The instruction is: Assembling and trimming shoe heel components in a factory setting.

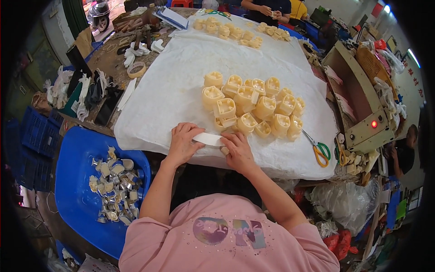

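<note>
Near the front edge of the white-covered table, my left hand [183, 141] pinches one end of a short, curved white strip [208, 139]. My right hand [239, 151] grips the other end, its fingers closed. A small beige piece [224, 150] shows by the right fingertips; whether it is joined to the strip I cannot tell. Just beyond my hands lies a heap of cream-coloured, cup-like rounded pieces [246, 97], several with hollow tops. Scissors [321, 153] with green and orange handles rest on the cloth to the right of the heap.
At the left, a blue plastic tub [74, 181] holds many silver and cream pieces [115, 183]. A tape roll [136, 70] and a clipboard [173, 17] lie at the table's left. A metal box with a red lamp [372, 131] borders the right. Another person [267, 10] works at the far end.
</note>
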Demonstrator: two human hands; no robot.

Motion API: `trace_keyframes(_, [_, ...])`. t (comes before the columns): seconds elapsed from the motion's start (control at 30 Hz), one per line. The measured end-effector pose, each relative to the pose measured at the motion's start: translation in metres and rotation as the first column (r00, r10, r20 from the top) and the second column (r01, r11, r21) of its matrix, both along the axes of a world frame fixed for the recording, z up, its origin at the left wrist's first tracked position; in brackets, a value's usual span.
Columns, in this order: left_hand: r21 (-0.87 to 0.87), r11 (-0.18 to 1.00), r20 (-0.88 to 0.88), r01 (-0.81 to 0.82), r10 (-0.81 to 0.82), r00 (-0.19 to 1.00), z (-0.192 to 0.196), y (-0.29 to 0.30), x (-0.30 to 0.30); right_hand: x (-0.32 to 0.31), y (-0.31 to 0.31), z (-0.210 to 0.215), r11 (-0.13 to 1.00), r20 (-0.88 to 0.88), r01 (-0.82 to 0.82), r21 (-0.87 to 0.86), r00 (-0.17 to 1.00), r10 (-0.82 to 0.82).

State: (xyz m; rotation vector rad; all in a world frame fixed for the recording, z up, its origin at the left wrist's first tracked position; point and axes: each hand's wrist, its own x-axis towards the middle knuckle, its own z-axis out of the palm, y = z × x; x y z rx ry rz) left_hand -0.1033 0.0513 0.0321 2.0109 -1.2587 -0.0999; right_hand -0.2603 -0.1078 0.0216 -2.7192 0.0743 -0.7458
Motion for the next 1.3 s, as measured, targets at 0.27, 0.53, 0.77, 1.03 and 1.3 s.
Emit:
trace_keyframes(0.27, [-0.007, 1.0, 0.001, -0.001, 0.001, 1.0, 0.001, 0.004, -0.003, -0.004, 0.003, 0.002, 1.0, 0.004, -0.014, -0.003, 1.0, 0.014])
trace_keyframes(0.53, [0.007, 1.0, -0.012, -0.009, 0.009, 1.0, 0.002, 0.003, -0.005, -0.005, 0.004, 0.004, 0.999, 0.005, -0.017, 0.029, 1.0, 0.017])
trace_keyframes(0.77, [-0.001, 1.0, -0.003, 0.012, -0.012, 1.0, 0.005, 0.001, 0.0, 0.002, 0.001, 0.006, 1.0, 0.004, -0.017, 0.008, 1.0, 0.017])
trace_keyframes(1.03, [-0.079, 0.997, -0.124, 0.019, -0.029, 0.992, 0.017, 0.012, 0.003, 0.0, 0.003, 0.007, 1.0, 0.024, -0.02, 0.015, 1.0, 0.02])
trace_keyframes(1.3, [-0.806, 0.564, -0.39, 0.179, -0.733, 0.558, 0.158, 0.013, -0.072, -0.007, 0.003, -0.001, 0.988, 0.011, -0.019, 0.151, 1.0, 0.017])
